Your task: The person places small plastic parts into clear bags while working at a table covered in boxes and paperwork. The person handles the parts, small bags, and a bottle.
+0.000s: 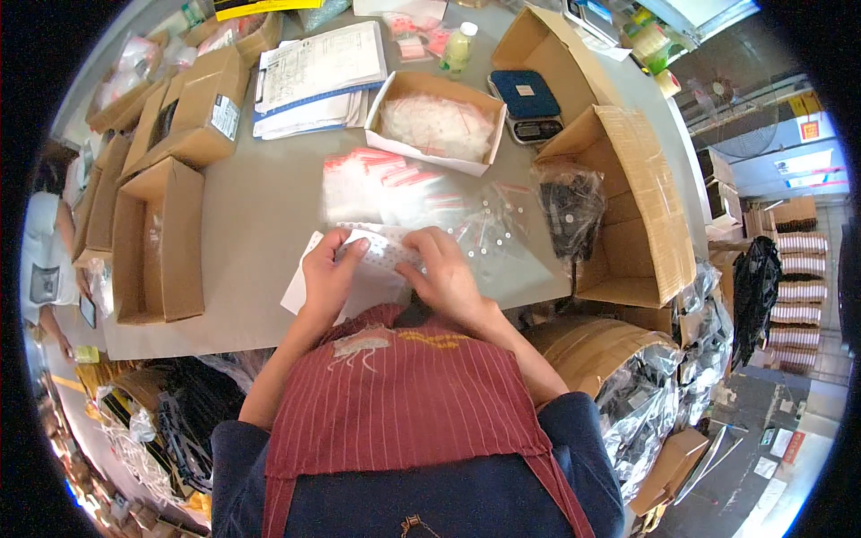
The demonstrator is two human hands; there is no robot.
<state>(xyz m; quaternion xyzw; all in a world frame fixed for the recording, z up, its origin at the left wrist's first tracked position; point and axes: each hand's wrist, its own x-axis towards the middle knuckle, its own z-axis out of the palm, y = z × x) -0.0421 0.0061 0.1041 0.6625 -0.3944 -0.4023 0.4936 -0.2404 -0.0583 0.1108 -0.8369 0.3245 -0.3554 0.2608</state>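
At the table's near edge my left hand (328, 274) pinches a white sheet of small round stickers (380, 252) between thumb and fingers. My right hand (445, 276) is closed at the sheet's right edge, thumb and fingertips on it; whether a loose sticker is between them is too small to see. More white paper (303, 276) lies under my left hand. Just beyond the sheet is a spread pile of clear zip bags (381, 184) with red strips. To its right, several clear bags (489, 229) bear small white round dots.
A white box (489, 161) of clear bags stands beyond the pile. Blue clipboards with papers (318, 67), a bottle (458, 49) and a blue-topped scale (525, 94) sit farther back. Cardboard boxes flank both sides (134, 260) (641, 215); a bagged black item (569, 211) leans at right.
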